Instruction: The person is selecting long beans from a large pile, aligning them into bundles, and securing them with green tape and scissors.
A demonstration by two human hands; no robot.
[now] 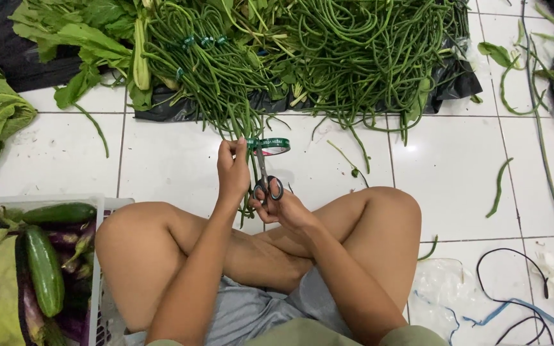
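- Left hand: grip closed tight in a fist round a bundle of long beans, thumb on top, holding it upright-ish over the white tiled floor.
- The bundle's far ends fan out above the left grip and run into the big pile of long beans lying on black plastic sheeting.
- Bean ends also hang below the left grip, between the two hands, down toward the crossed legs.
- Green tape: a loop of it sits just right of the left grip, at the bundle; whether it fully wraps the beans I cannot tell.
- Right hand: fingers through the handles of the scissors, grip clamped on them, handles near together.
- Scissor blades point up, away from the right grip, toward the tape loop; tips reach it or sit just beside it, contact unclear.
- Hands close together, right one lower and nearer the body.
- Left of the left grip, well apart: leafy greens on the floor.
- Near the left elbow: a white basket with cucumbers and purple eggplants.
- Right of the right grip, well apart: stray beans on tiles, a clear plastic bag, dark cords.
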